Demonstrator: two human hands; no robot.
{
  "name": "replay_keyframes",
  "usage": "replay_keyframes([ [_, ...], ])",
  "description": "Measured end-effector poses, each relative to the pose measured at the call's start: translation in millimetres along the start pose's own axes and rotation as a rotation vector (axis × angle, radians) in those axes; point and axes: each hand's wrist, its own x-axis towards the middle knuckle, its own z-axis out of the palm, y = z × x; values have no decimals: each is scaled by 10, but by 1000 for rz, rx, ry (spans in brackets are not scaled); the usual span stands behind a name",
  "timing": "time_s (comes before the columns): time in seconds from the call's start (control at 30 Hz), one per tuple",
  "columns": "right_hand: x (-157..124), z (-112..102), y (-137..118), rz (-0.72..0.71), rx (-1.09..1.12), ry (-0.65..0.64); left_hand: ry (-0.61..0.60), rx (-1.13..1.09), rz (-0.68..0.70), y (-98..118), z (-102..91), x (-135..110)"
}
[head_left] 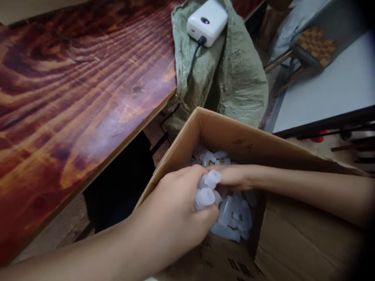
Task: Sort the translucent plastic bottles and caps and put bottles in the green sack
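A glossy wood-grained table [117, 89] takes up the left of the view, and beside its edge stands an open cardboard box [263, 150], its flap spread toward the person. Beyond the box a greenish woven sack [243, 78] bulges, with a white device [216, 17] lying on it and a dark cable [191, 64] plugged into its end.

The person's two hands meet at the box. The left hand [178, 199] is above its opening, curled firmly round a small bunch of translucent bottles [205, 198], their necks pointing out between thumb and forefinger; two show plainly, and there may be another behind them. The right hand [234, 175] reaches down inside, its fingers hidden behind the left one, so how far they are open, or what they hold, cannot be told.

Smallest are the loose bottles [225, 210], lying jumbled on the box floor around and beneath the hands. Judging by this, the gathering is only partly done: a few pieces are in the left fist, while many more lie unsorted below.
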Motion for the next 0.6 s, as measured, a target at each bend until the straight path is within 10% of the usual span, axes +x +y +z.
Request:
replay_keyframes([
  [0.23,18,25,-159,139,266,-98,-115,-7,-82,-84,-31,-7],
  [0.6,-282,-307,-955,-205,-206,38,-211,-269,-303,-94,-89,84],
])
